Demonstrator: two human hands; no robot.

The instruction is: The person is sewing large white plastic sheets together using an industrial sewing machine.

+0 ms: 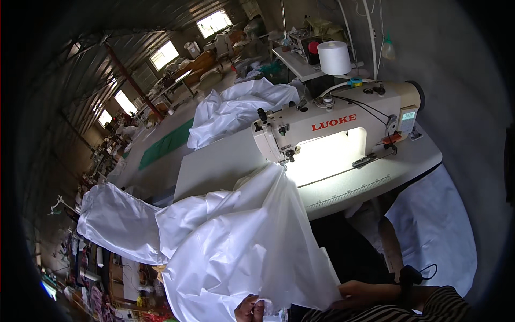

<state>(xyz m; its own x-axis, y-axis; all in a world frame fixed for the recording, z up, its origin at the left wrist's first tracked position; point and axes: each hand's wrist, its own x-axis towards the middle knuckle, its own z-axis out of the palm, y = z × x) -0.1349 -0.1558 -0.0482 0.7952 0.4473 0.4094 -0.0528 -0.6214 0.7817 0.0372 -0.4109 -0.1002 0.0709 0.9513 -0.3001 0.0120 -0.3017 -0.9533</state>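
A large sheet of thin, glossy white fabric (pixel 220 236) hangs in folds from the needle area of a white sewing machine (pixel 332 115), spreading down and left over the table's near edge. At the bottom, my left hand (pixel 250 309) is closed on the fabric's lower edge, its fingers curled. To its right, my right hand (pixel 362 292) grips the fabric's right-hand edge, its fingertips partly hidden. The fabric's top comes to a point under the presser foot area, where glare and folds hide the needle. The machine's lamp lights its bed.
Behind the machine lies another heap of white fabric (pixel 236 107) beside a green strip (pixel 167 144). A white thread cone (pixel 334 58) stands at the back. More white material (pixel 437 225) hangs at the right. A cluttered shelf (pixel 120 276) is at lower left.
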